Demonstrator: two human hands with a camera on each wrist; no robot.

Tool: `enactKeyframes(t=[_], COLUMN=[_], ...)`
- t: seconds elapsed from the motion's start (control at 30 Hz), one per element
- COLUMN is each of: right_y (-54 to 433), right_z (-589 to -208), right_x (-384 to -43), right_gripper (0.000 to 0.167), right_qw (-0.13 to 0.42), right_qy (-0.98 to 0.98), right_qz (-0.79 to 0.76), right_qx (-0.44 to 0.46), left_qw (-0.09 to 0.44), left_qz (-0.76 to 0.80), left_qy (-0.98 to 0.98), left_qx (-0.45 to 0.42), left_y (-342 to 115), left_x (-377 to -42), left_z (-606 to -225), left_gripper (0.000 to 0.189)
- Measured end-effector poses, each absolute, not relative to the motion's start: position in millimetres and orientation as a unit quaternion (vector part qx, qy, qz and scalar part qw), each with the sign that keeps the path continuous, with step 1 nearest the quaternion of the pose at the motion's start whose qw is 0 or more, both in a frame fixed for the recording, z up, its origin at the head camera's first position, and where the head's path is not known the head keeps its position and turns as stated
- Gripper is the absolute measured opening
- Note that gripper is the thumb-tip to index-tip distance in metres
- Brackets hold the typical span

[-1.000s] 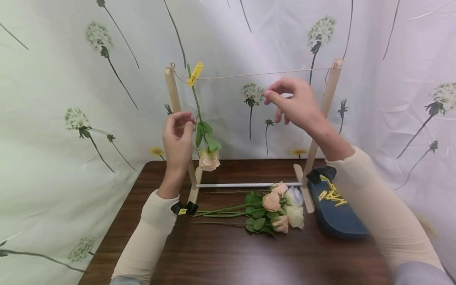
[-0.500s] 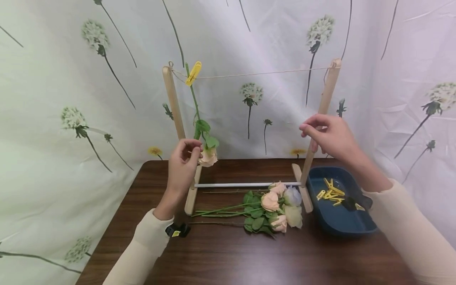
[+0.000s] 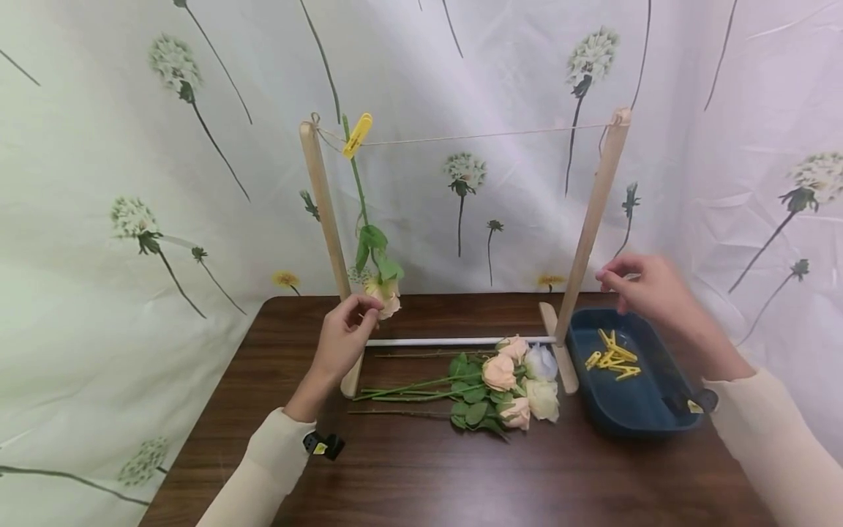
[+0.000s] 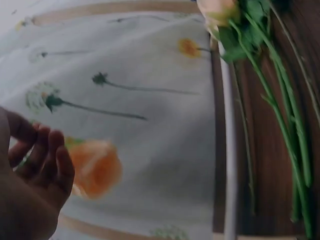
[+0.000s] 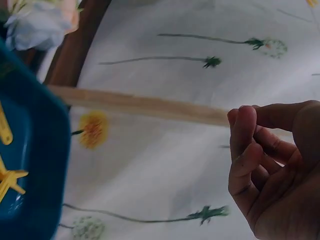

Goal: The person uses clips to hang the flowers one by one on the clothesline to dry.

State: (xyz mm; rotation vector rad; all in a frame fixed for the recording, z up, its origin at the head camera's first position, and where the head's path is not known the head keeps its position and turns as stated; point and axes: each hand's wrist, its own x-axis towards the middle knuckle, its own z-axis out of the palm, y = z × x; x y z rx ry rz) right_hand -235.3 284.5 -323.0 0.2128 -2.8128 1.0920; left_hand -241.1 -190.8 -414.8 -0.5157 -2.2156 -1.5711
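A peach rose hangs head-down from the string near the left post, its stem clamped by a yellow clothespin. My left hand is just below and beside the bloom, fingers loosely bent around nothing. In the left wrist view the hanging bloom shows behind those fingers; whether they touch it I cannot tell. Over the back of the blue basin hovers my right hand, thumb and forefinger close together, with nothing visible between them. Several yellow clothespins lie in the basin.
Several cut roses, peach, cream and pale blue, lie on the brown table, heads to the right. A wooden frame, with a right post and a white bottom bar, stands behind them. A flower-print curtain hangs behind.
My left hand has lowered from beside the hanging stem to the bloom. The right hand has moved from near the string down and right to the basin. The hanging rose sways slightly.
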Motion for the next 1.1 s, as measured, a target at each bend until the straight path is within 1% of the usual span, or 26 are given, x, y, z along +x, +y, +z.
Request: enactKeyframes(t=[0.13, 0.37, 0.5, 0.63, 0.8, 0.93, 1.1], right_y=[297.9, 320.3, 330.6, 336.4, 338.0, 334.7, 331.3], right_z=[-336.9, -372.1, -391.1, -407.2, -423.5, -431.7, -439.5], right_x=[-244.0, -266.5, -279.6, -290.9, -300.3, -301.8, -300.6], right_gripper=[0.027, 0.019, 0.02, 0.026, 0.027, 0.028, 0.029], right_qw=[0.036, 0.034, 0.005, -0.024, -0.044, -0.077, -0.128], right_qy=[-0.945, -0.964, -0.975, -0.984, -0.99, -0.99, -0.986], right_qz=[0.317, 0.244, 0.209, 0.167, 0.128, 0.115, 0.108], right_qx=[0.077, 0.096, 0.08, 0.057, 0.04, 0.034, 0.019], left_qw=[0.157, 0.108, 0.07, 0.021, -0.012, -0.027, -0.082], left_qz=[-0.545, -0.491, -0.458, -0.417, -0.355, -0.312, -0.297], left_qy=[-0.802, -0.841, -0.86, -0.879, -0.902, -0.912, -0.905], left_qx=[-0.189, -0.2, -0.213, -0.229, -0.245, -0.266, -0.292], left_y=[-200.3, -212.4, -217.3, -220.4, -220.3, -218.0, -214.5], left_x=[-245.9, -256.0, -261.1, -263.6, -266.1, -267.1, -264.1], left_z=[-426.8, -447.2, -458.2, -468.1, -478.2, -485.7, -492.8], left_gripper=[0.011, 0.013, 0.014, 0.013, 0.015, 0.015, 0.014])
